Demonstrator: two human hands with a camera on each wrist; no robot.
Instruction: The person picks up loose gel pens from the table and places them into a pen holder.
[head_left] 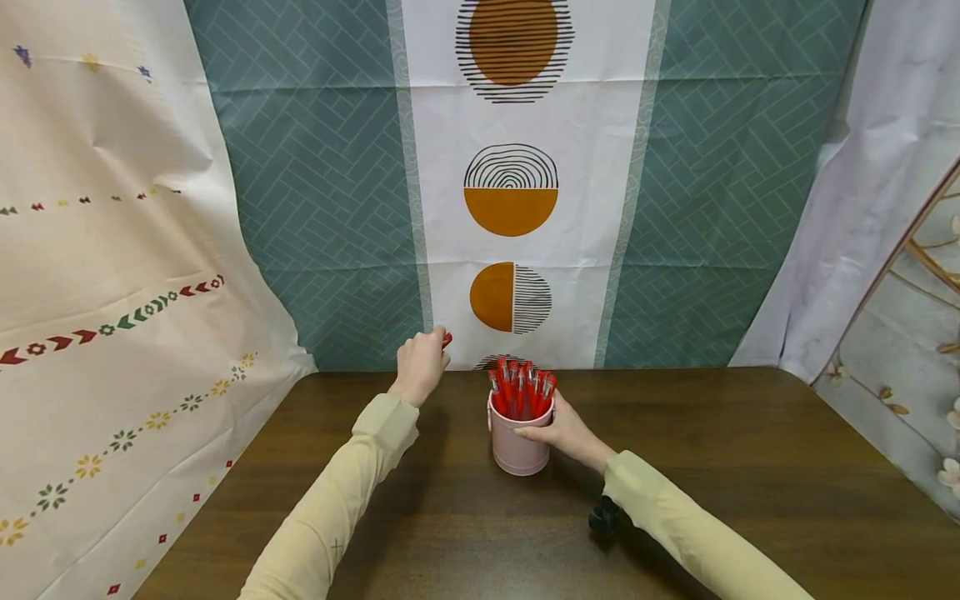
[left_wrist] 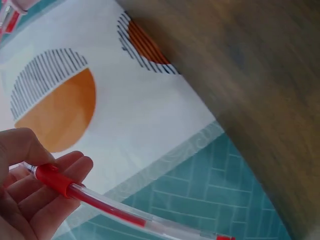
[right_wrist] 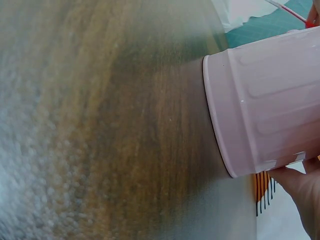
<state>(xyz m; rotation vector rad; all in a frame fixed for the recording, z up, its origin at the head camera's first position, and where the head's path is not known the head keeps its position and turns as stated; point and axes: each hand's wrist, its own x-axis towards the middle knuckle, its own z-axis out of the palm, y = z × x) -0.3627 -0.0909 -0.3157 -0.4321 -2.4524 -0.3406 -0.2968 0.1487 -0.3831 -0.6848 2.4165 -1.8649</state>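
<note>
My left hand is raised over the back of the table, left of a pink bucket. In the left wrist view its thumb and fingers pinch a red pen with a clear barrel and a red grip. Many red pens stand upright in the bucket, tips up. My right hand grips the bucket's right side, thumb across the front near the rim. The right wrist view shows the bucket's smooth wall and base rim close up, with part of that hand below it.
The dark wooden table ends against a hanging green and white cloth. A patterned cream cloth hangs along the left, and a floral one along the right. A small black object sits under the right cuff.
</note>
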